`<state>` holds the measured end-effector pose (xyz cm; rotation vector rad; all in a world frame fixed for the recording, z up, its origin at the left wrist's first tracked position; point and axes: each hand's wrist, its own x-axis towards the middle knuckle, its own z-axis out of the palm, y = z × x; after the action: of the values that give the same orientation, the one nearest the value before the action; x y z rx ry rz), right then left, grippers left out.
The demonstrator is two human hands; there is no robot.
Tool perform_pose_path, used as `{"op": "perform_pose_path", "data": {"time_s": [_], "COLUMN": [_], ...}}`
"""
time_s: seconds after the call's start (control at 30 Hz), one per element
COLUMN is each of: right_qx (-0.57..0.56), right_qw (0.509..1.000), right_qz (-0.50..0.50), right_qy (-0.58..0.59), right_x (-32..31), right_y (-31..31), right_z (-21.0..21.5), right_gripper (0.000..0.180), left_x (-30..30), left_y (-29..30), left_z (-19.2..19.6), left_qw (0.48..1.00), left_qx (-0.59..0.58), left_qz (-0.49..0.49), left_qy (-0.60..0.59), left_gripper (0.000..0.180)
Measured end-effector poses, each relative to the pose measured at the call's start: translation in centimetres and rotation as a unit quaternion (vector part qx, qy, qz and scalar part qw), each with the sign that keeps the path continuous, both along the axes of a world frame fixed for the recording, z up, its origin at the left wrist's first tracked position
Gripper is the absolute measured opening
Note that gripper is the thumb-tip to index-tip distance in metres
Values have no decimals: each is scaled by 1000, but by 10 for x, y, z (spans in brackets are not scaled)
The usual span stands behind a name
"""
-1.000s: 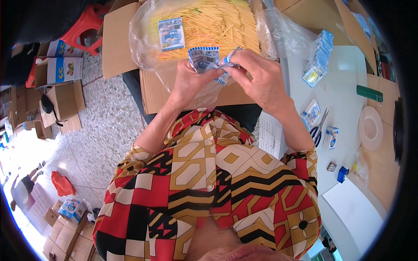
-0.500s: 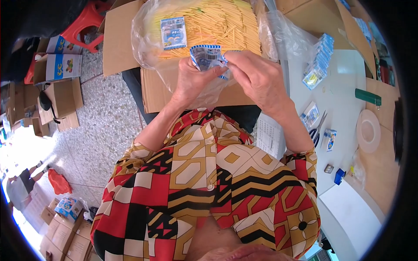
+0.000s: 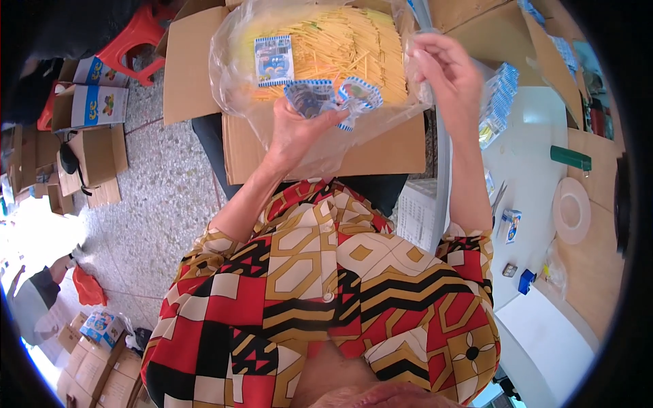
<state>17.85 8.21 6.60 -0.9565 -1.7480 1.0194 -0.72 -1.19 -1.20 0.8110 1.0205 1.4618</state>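
Note:
My left hand (image 3: 294,129) grips a bunch of small blue-and-white printed packets (image 3: 333,96), held over the cardboard box (image 3: 320,151) on my lap. The box holds a large clear plastic bag (image 3: 231,81) full of thin yellow sticks (image 3: 343,44), with a blue-and-white label card (image 3: 274,60) inside. My right hand (image 3: 449,71) is raised at the bag's right edge, fingers pinching what looks like clear plastic film; the exact grip is blurred.
A white table (image 3: 537,177) on my right carries a pile of blue packets (image 3: 498,102), a small box (image 3: 510,224), a white tape roll (image 3: 571,209) and a green bar (image 3: 570,158). Cardboard boxes (image 3: 92,153) and a red stool (image 3: 136,37) stand on the speckled floor at left.
My right hand has let go of the packets and moved up and right to the bag's edge. My left hand keeps the packets and has shifted slightly right.

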Motion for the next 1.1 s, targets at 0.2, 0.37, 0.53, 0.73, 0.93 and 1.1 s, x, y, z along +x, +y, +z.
{"op": "perform_pose_path", "data": {"time_s": [0.2,0.37,0.53,0.73,0.93,1.1], "right_qx": [53,187,219,215,202,148], "right_qw": [974,899,850,817,818,842], "right_qz": [-68,-19,15,0,6,-9], "right_qy": [-210,-397,-479,-534,-538,-518], "right_x": [10,-3,-20,-37,-28,-37], "right_y": [82,114,134,136,149,143], "right_z": [-86,-125,-139,-134,-154,-148], "right_gripper": [15,26,30,20,27,25], "left_x": [-4,-7,-6,-9,-5,-5], "left_y": [-4,-9,-9,-9,-8,-11], "left_z": [-3,1,6,3,3,3], "left_qw": [1000,999,998,998,999,999], "left_qx": [-28,-49,-58,-60,-51,-49], "left_qz": [3,12,19,6,0,12], "left_qy": [13,18,0,10,0,-5], "left_gripper": [17,17,18,18,18,19]}}
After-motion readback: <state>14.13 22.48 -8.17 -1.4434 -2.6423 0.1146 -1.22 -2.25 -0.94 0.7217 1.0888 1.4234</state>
